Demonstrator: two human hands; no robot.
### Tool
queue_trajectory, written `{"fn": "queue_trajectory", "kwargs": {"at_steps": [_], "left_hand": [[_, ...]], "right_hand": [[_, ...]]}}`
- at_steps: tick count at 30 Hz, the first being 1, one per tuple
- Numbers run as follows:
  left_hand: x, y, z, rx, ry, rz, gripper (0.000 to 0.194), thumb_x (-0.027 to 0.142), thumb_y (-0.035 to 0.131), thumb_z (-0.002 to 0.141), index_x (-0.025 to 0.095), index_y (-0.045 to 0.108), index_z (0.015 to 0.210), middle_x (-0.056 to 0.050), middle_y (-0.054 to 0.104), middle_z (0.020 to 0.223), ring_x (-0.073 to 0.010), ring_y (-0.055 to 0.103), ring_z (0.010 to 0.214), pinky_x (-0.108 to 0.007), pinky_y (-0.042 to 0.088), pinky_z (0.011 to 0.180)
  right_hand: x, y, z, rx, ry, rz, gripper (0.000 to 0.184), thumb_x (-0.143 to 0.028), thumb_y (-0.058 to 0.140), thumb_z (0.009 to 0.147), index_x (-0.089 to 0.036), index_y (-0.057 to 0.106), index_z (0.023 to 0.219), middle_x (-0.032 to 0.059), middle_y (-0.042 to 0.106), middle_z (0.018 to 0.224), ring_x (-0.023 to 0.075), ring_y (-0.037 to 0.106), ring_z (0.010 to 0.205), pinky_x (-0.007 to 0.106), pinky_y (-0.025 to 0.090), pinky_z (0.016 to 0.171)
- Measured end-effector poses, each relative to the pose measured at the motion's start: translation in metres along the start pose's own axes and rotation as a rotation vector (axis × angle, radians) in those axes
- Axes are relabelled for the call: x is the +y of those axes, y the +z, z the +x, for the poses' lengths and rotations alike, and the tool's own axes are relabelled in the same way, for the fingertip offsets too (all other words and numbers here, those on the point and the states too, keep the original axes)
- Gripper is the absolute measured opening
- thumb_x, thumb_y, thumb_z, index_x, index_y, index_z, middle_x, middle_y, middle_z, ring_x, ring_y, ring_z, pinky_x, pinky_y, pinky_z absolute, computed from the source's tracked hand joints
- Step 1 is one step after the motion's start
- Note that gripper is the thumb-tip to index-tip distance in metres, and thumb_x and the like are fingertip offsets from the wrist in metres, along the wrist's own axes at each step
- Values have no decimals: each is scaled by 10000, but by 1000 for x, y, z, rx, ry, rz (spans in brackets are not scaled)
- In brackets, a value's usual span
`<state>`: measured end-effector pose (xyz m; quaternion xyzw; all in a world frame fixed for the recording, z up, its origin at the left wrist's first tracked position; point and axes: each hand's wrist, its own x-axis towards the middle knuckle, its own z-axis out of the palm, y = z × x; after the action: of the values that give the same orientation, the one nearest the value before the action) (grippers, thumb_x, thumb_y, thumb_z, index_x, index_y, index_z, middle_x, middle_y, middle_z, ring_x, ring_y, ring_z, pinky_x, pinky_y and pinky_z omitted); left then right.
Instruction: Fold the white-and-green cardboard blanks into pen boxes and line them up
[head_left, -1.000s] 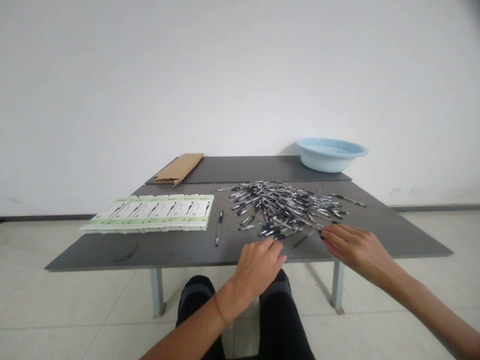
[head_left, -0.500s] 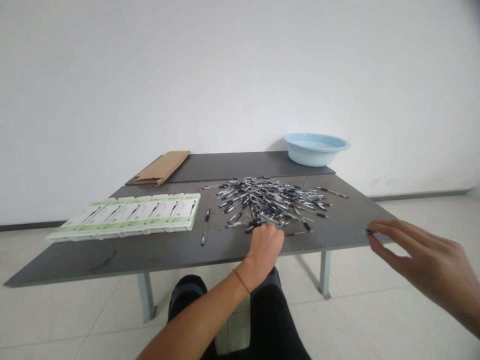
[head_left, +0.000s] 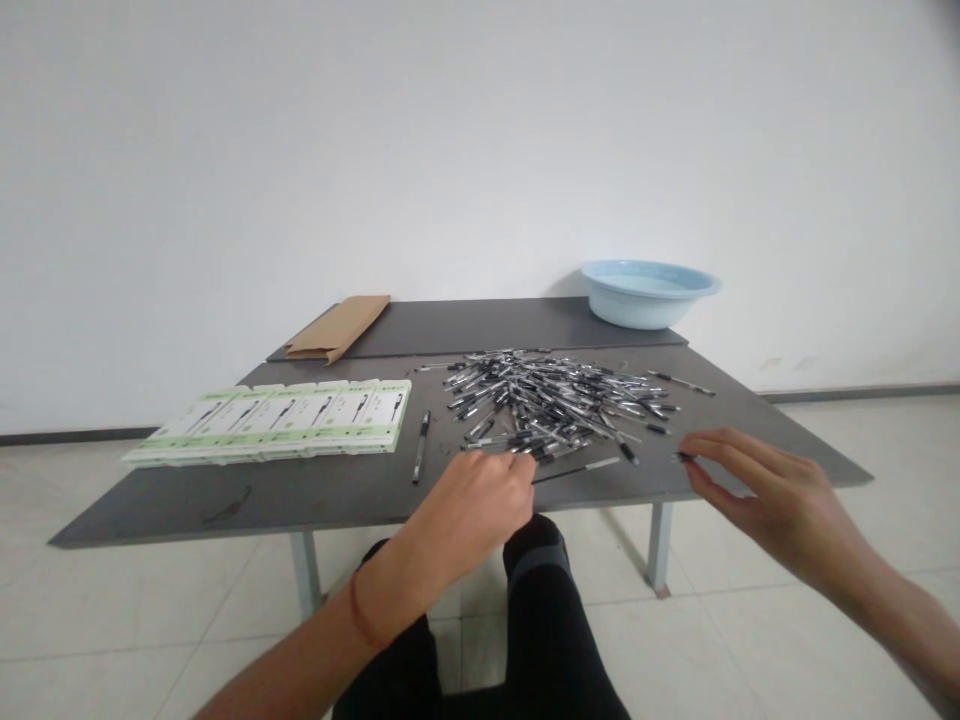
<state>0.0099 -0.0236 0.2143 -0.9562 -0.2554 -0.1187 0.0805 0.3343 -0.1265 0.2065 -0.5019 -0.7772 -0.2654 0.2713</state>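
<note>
My left hand [head_left: 491, 495] is closed at the near edge of the table, with a thin ink refill [head_left: 574, 471] sticking out rightward from its fingers. The refill is dark along most of its length and pale at its far end. To the right, my right hand [head_left: 757, 475] pinches a small dark pen part [head_left: 683, 457] between thumb and fingertips; its exact kind is too small to tell. Just beyond the hands lies a heap of black-and-clear pens [head_left: 555, 395]. A single pen [head_left: 421, 447] lies apart, left of the heap.
Flat white-and-green pen boxes [head_left: 285, 420] overlap in a row on the left of the grey table [head_left: 247, 510]. Behind them lies a brown paper bag [head_left: 341, 325]. A light-blue basin [head_left: 649, 297] stands at the back right. One loose pen part [head_left: 681, 382] lies right of the heap.
My left hand has drawn back from the heap toward me, and the refill now shows extending from it. My right hand has moved left, closer to the heap, keeping its pinch on the small part.
</note>
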Motion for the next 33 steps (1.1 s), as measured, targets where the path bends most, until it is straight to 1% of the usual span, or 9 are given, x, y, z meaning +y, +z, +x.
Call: {"fn": "queue_trajectory", "kwargs": {"at_steps": [3,6,7,9,11,13,17,25,33], "left_hand": [[-19,-28,-43,121,63,-30,223,186,474,1054,177,651,920,2,668,728,-154,638,600,-275,508,583],[-45,-42,-99,282,126,-9,250,185,459,1075,195,692,1166,-37,765,1050,-165,721,919,-277,578,832],[-54,-43,-119,302,116,39,280,207,487,1071,209,673,1280,-50,758,1180,-191,717,1053,-300,578,920],[-69,-42,-156,335,59,122,361,257,485,1072,253,643,1397,-34,750,1256,-204,710,1114,-307,589,963],[-78,-39,-186,334,-14,123,387,303,504,1059,316,646,1418,-9,750,1271,-214,725,1098,-321,617,951],[-79,-37,-202,347,-78,91,404,296,488,1060,368,636,1428,19,756,1262,-213,730,1089,-335,630,954],[-65,-40,-201,383,-116,33,455,206,488,1048,399,620,1438,48,773,1231,-177,738,1071,-291,618,988],[-20,-49,-146,411,58,-101,460,191,404,1075,287,587,1486,-3,772,1251,-174,725,1132,-259,592,1024],[-17,-44,-125,443,89,-104,393,180,476,1068,238,616,1430,-31,765,1252,-179,728,1142,-258,579,1033]], "right_hand": [[-8,6,10,5,23,43,137,-128,648,981,-213,677,1084,42,766,1017,176,763,852,254,583,817],[-14,12,17,20,19,44,124,-121,645,987,-201,679,1076,50,761,1035,173,749,874,263,568,798],[-15,15,18,20,16,34,119,-124,642,991,-202,679,1073,48,761,1037,173,743,879,270,560,786],[-17,19,19,12,14,14,116,-132,632,999,-207,683,1071,43,762,1043,176,735,891,279,546,763],[-19,22,20,-2,17,13,124,-135,621,1003,-208,687,1078,42,764,1053,178,733,901,284,540,754],[-22,25,22,-2,9,24,124,-133,616,1004,-203,688,1076,44,766,1051,178,733,891,286,539,747],[-34,28,27,-13,-2,69,121,-148,596,1014,-201,692,1064,53,769,1028,184,740,866,291,560,747],[-73,32,42,-12,-15,274,157,-114,609,995,-188,690,1109,76,763,1038,196,752,895,305,619,764],[-87,36,49,-29,-46,335,181,-94,577,999,-186,676,1121,77,762,1023,192,745,860,309,618,716]]}}
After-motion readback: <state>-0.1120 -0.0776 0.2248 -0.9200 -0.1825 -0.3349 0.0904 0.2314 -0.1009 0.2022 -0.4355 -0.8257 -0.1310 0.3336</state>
